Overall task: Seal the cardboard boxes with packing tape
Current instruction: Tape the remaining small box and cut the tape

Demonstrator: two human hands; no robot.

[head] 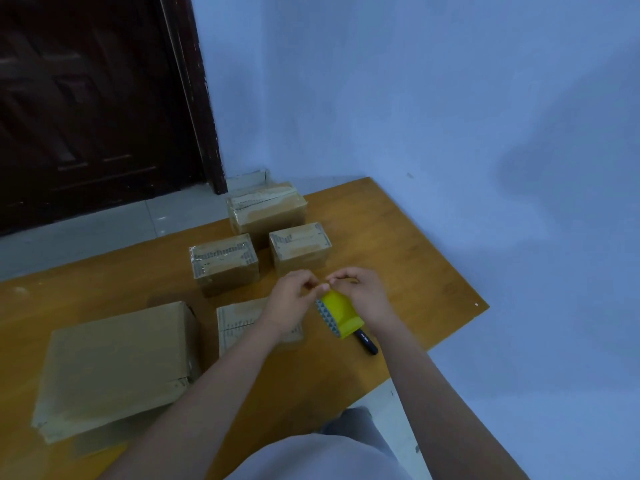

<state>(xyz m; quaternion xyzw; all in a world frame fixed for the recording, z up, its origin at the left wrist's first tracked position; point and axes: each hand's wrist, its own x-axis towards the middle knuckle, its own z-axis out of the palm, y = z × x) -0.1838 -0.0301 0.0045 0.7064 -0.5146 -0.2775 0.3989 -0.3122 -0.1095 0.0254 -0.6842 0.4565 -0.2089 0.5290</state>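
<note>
A yellow roll of packing tape (pixel 339 313) is held above the wooden table (pixel 398 244), between both hands. My right hand (pixel 363 292) grips the roll from the right. My left hand (pixel 291 299) pinches at the tape's top edge, fingertips meeting those of the right hand. Under my left wrist lies a small cardboard box (pixel 239 323), partly hidden. Three taped boxes stand further back: one at the left (pixel 223 265), one at the right (pixel 299 247) and a bigger one behind them (pixel 266 209). A large flat box (pixel 114 365) lies at the near left.
A black marker (pixel 365 341) lies on the table just below the tape roll. The table's right edge runs diagonally near my right forearm. A dark wooden door (pixel 97 98) and a blue wall (pixel 415 98) stand behind the table.
</note>
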